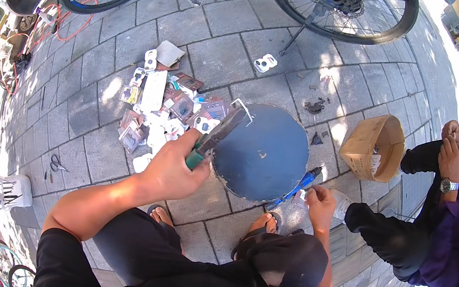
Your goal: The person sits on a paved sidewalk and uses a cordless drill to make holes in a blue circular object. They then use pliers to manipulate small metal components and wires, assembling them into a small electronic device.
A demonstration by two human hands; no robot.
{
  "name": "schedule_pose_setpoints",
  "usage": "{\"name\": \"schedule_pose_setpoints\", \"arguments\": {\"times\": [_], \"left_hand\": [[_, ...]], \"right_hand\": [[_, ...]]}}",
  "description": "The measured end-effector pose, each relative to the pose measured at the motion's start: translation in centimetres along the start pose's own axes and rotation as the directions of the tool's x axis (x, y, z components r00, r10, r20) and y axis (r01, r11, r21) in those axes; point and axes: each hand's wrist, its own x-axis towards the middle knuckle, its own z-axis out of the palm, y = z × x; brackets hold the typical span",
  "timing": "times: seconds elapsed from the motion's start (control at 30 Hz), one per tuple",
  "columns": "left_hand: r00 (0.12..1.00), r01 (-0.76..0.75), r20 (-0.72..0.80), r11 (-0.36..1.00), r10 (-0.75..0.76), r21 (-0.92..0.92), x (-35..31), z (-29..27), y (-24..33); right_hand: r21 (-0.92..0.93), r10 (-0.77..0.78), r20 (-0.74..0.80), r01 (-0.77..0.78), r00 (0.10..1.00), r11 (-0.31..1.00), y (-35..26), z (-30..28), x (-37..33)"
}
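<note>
My left hand (175, 166) is closed around the green handle of a hand tool (220, 133) with a dark metal head, possibly pliers or snips. A bent, whitish wire-like piece (243, 109) shows at the tool's tip. The tool reaches over the left edge of a round blue-grey tabletop (263, 151) with a chipped rim. My right hand (321, 204) is closed, with thumb and fingers together, low at the right of this top. What it holds, if anything, is hidden. Close by, a long blue tool (297, 187) with a black end lies against the top's lower right rim.
Blister packs (183, 106) and papers are heaped left of the top. An open cardboard box (365, 148) stands at right, beside a seated person (436, 214) whose hands are together. Two bicycles (347, 13) stand ahead. Scissors (56, 164) and a white tool bin (15, 192) are at left.
</note>
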Motion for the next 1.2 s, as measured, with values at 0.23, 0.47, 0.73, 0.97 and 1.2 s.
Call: {"name": "schedule_pose_setpoints", "arguments": {"times": [0.23,0.47,0.73,0.97,1.2], "left_hand": [[0.997,-0.073,0.010,0.995,0.074,-0.066,0.6,-0.2,0.5],[0.995,-0.078,0.059,0.991,0.085,-0.108,0.3,-1.1,1.3],[0.985,-0.169,0.020,0.975,0.174,-0.141,-0.3,-1.3,0.5],[0.988,-0.139,0.049,0.976,0.149,-0.169,-0.7,-1.7,0.9],[0.986,-0.148,0.046,0.968,0.161,-0.204,-1.0,-1.9,0.7]], "right_hand": [[0.384,-0.469,0.250,0.357,0.847,0.851,-27.6,1.8,-0.1],[0.589,-0.390,0.581,-0.039,0.714,0.807,-34.8,10.4,-0.7],[0.619,-0.364,0.673,-0.220,0.644,0.754,-33.8,13.2,-1.6],[0.626,-0.367,0.704,-0.287,0.608,0.726,-33.4,13.6,-1.7],[0.625,-0.372,0.729,-0.337,0.574,0.705,-33.4,13.9,-1.8]]}}
